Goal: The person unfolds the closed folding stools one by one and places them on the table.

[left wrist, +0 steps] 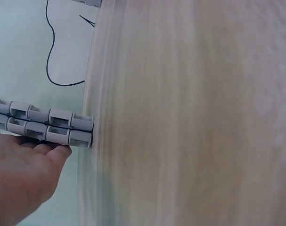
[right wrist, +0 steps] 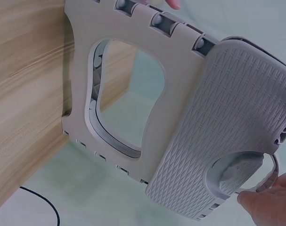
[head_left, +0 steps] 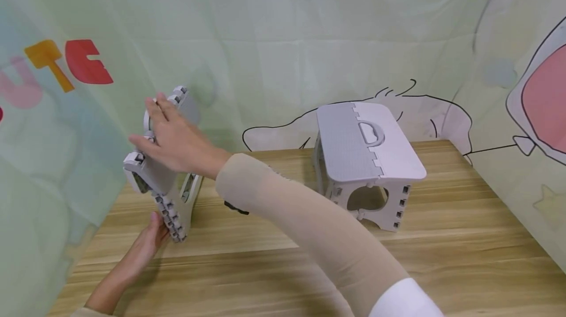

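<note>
A light grey folding stool (head_left: 180, 206) stands on the table at the left, its two-part top partly folded and its legs upright. Against the top lies my right hand (head_left: 177, 142), fingers straight and thumb spread. In the right wrist view, part of that hand (right wrist: 273, 201) is at the handle opening of the textured top (right wrist: 199, 122). Low down, my left hand (head_left: 148, 241) touches the outer side of the stool's leg, thumb upward. The left wrist view shows this hand (left wrist: 27, 174) against the hinged leg edge (left wrist: 62, 125), fingers partly hidden behind it.
A second folding stool (head_left: 362, 142) stands unfolded on the right half of the wooden table (head_left: 265, 277), its top flat and its handle in the middle. A printed cloth (head_left: 265, 61) hangs along the back and sides, close behind both stools.
</note>
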`<state>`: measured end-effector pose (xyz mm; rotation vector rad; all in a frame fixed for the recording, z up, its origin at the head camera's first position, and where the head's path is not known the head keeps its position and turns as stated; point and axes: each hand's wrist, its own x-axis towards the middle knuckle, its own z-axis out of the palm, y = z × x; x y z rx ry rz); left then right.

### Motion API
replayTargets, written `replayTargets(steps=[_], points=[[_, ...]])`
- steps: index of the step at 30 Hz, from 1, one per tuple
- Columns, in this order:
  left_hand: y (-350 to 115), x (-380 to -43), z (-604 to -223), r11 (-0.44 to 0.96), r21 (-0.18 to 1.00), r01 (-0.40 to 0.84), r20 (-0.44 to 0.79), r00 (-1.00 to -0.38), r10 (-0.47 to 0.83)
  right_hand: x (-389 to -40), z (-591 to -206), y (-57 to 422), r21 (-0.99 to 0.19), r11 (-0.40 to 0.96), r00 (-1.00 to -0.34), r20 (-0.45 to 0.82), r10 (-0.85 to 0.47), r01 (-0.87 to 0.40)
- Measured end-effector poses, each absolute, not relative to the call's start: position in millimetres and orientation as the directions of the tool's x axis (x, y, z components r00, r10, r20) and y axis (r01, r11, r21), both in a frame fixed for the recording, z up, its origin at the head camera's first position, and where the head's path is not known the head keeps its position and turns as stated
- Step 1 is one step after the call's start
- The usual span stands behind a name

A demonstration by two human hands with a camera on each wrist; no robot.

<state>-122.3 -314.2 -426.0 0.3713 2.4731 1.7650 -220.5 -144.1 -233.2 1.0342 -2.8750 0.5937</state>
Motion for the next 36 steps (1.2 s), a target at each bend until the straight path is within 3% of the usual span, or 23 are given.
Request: replayTargets(steps=[13,36], points=[[-318.5,-123.0,-427.7,0.265,0.955,0.131,0.068,-0.97,0.232,-219.1,-231.8,-154.3,-0.268,0.734,-0.779,0.148,-0.609,-0.624],[-314.0,-122.0,-424.4,0.29,0.95,0.12,0.059,-0.976,0.211,-221.7,-227.7,-160.3,-0.254,0.74,-0.779,0.113,-0.616,-0.622]])
